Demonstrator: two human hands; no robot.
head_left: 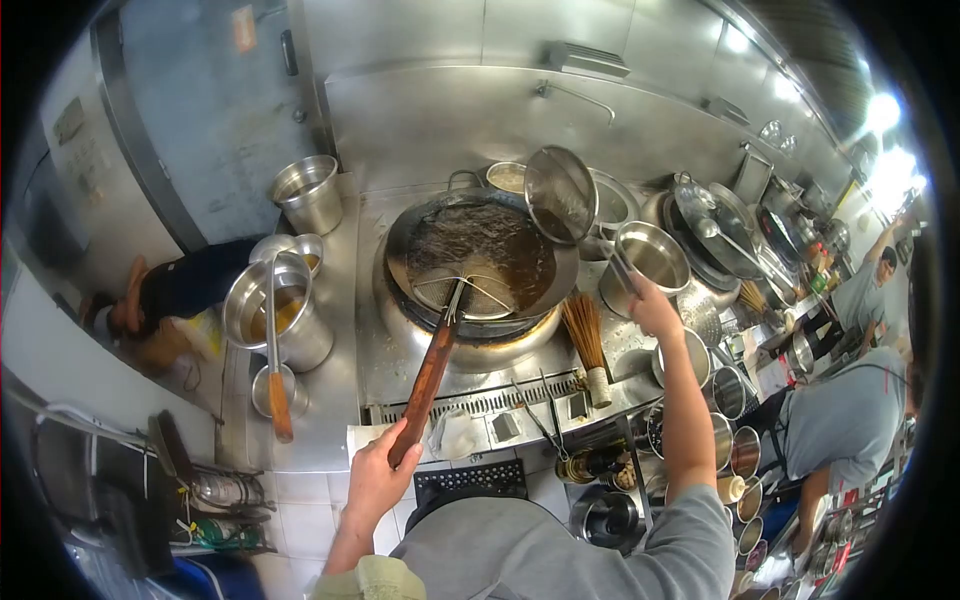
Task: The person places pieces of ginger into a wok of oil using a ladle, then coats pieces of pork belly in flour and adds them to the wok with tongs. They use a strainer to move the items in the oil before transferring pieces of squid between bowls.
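My left hand [380,478] is closed around the long wooden handle of a spider strainer [478,292]. The strainer's head rests at the near side of a large wok [568,278], in dark, bubbling oil [470,235]. My right hand [655,310] grips the handle of a round fine-mesh skimmer [560,195]. That skimmer is tilted up over the wok's far right rim, apart from the oil. Just behind my right hand stands a steel pot [655,255]. A bamboo wok brush [585,335] lies right of the wok.
Left on the counter are a steel pot of yellowish liquid [300,325], a wooden-handled ladle [273,350] and another steel pot [305,190]. A second wok [720,230] sits right. Tongs [550,410] lie at the front edge. Co-workers [840,420] stand right; another person [190,290] is at left.
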